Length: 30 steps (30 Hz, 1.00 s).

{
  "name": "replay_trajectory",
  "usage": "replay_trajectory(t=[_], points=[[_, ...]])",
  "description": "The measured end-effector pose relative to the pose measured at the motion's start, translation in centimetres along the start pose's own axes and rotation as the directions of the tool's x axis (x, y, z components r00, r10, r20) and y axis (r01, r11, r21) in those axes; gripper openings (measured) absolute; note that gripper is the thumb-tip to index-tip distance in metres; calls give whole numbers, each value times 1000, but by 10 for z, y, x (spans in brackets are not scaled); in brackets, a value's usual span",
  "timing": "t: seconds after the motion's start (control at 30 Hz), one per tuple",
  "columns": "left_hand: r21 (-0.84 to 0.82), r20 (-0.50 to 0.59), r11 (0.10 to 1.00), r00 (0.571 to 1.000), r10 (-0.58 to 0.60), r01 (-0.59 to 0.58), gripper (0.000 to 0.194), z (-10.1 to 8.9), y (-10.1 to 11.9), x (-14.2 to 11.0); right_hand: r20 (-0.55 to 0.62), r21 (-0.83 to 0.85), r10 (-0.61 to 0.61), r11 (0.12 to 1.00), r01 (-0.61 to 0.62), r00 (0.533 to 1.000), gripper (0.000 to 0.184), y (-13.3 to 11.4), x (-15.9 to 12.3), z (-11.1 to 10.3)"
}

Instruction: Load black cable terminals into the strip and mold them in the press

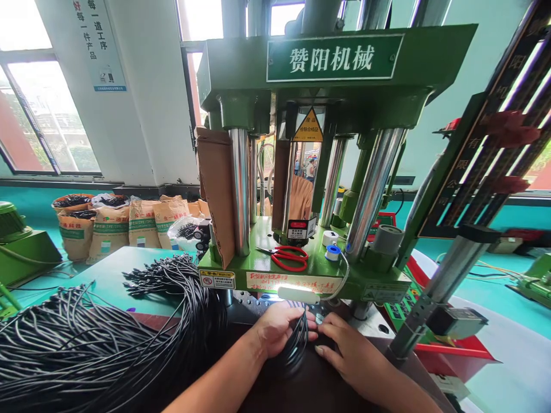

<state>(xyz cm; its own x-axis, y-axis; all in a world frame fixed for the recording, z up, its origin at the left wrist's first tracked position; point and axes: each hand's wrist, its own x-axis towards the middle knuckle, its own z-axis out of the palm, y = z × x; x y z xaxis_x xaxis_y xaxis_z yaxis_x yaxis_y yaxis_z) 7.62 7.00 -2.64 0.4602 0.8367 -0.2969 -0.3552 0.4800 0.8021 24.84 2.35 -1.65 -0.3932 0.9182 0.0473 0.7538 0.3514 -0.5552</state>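
Low in front of the green press (310, 275), my left hand (278, 330) is closed around a small bundle of black cables (298, 341). The cables loop down below the palm, and their upper ends rise toward the press bed (249, 307). Close by on the right is my right hand (350, 350), its fingertips beside the left fingers and the cable ends. Its thumb stands apart from its bent fingers, with nothing visible between them. A white bar-shaped lamp (298, 294) hangs just above both hands.
A big heap of black cables (86, 344) covers the left side. Red-handled scissors (289, 258) and a blue-and-white spool (333, 253) lie on the press plate. Cardboard (217, 195) leans by the left column. A red bin (456, 353) and metal post (434, 304) stand right.
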Motion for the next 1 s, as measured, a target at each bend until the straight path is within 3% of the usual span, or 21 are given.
replay_trajectory(t=[1.0], points=[[-9, 3, 1000, 1000, 5, -5, 14, 1, 2, -2, -12, -4, -22, 1000, 22, 1000, 14, -3, -2, -2]])
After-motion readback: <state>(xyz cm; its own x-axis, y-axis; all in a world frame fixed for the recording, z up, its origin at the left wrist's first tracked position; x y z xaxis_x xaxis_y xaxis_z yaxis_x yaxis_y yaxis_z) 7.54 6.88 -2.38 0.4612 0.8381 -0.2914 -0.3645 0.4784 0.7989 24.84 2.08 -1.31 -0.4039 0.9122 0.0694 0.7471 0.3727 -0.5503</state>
